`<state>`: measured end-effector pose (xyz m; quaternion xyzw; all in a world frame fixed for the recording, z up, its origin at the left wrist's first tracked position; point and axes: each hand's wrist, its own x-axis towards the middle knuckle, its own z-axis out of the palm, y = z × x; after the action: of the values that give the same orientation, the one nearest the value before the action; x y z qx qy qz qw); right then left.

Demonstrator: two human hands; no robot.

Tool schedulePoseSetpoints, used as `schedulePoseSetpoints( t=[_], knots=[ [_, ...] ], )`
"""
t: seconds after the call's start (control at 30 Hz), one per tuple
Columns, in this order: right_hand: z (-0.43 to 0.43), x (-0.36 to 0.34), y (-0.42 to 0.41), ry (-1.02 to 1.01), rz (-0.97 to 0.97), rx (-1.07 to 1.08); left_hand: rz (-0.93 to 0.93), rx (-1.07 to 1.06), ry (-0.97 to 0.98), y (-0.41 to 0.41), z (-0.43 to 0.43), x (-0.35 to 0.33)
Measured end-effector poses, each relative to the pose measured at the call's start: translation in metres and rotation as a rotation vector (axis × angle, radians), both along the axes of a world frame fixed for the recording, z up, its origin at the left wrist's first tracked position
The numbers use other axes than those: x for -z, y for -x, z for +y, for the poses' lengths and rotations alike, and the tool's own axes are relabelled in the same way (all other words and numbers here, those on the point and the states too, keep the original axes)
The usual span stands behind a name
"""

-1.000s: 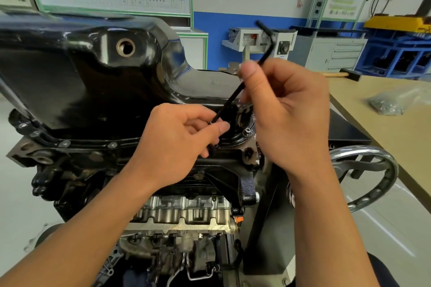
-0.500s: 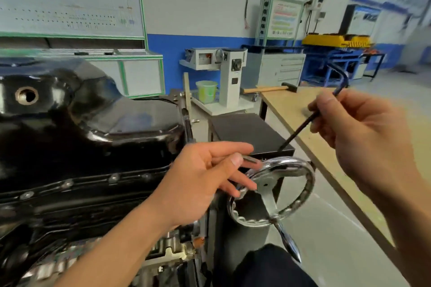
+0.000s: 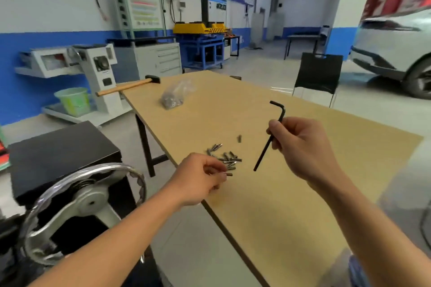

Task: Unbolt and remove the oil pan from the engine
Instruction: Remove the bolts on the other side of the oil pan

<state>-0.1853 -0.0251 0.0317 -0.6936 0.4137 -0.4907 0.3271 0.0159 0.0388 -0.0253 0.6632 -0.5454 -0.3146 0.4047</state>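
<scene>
At the far left, a polished metal handwheel (image 3: 91,202) with a scalloped rim stands in front of a matte black box (image 3: 58,147). Behind them, a pale green plastic bucket (image 3: 72,100) sits on a grey machine base.

A hammer (image 3: 130,85) with a wooden handle and a dark head lies at the far corner of the smooth tan wooden table (image 3: 303,205), its handle overhanging the edge. Near it is a crinkled clear plastic bag (image 3: 175,95) of small metal parts.

The left hand (image 3: 198,179) hovers over the table's near-left edge, its fingers curled, pinching a short dark bolt (image 3: 229,174) at the fingertips. Just beyond is a loose pile of bolts (image 3: 226,157), grey and cylindrical, with one lone bolt (image 3: 239,138) apart from it.

The right hand (image 3: 300,147) grips a thin black L-shaped hex key (image 3: 263,154) mid-shaft, the bent end up and the long end slanting down above the table.

A black chair (image 3: 318,72) stands behind the table, with a glossy white car (image 3: 396,49) at the far right. The oil pan is outside this view.
</scene>
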Motion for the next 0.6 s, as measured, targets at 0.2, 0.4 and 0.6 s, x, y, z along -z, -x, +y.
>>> schedulePoseSetpoints(
  t=[0.2,0.4,0.6],
  knots=[
    [-0.019,0.026,0.004,-0.037,0.029,0.011,-0.386,-0.049,0.110,0.002,-0.021,0.015],
    [-0.017,0.028,-0.008,0.004,0.072,-0.016,-0.439,-0.033,0.172,0.000,-0.029,0.018],
    [-0.011,0.023,-0.023,0.015,0.113,-0.057,-0.388,-0.081,0.191,-0.004,-0.024,0.010]
  ],
)
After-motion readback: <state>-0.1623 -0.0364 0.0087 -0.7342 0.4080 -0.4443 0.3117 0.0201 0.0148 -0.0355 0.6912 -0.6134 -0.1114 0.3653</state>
